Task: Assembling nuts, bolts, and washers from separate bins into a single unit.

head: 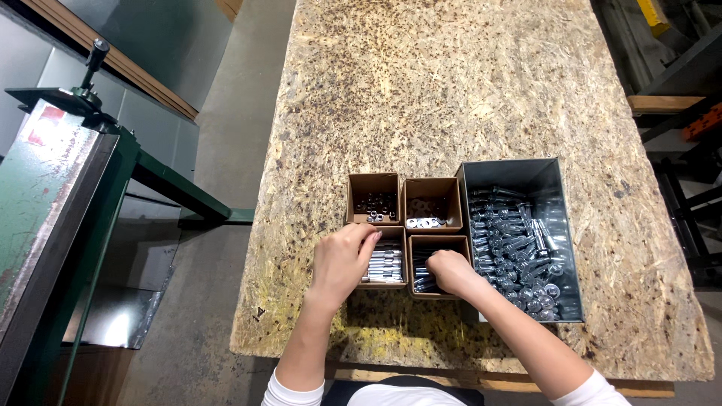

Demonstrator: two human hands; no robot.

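Chipboard forms the surface (451, 90), which carries 4 small cardboard boxes in a 2-by-2 block and 1 grey metal bin (560, 225) of bolts just beside them. The back-left box (374, 198) holds dark nuts, the back-right box (433, 201) washers. The left hand (342, 262) curls at the front-left box (385, 265) of sleeves; its grip cannot be told. The right hand (451, 272) is closed inside the front-right box (440, 263); what it holds is hidden.
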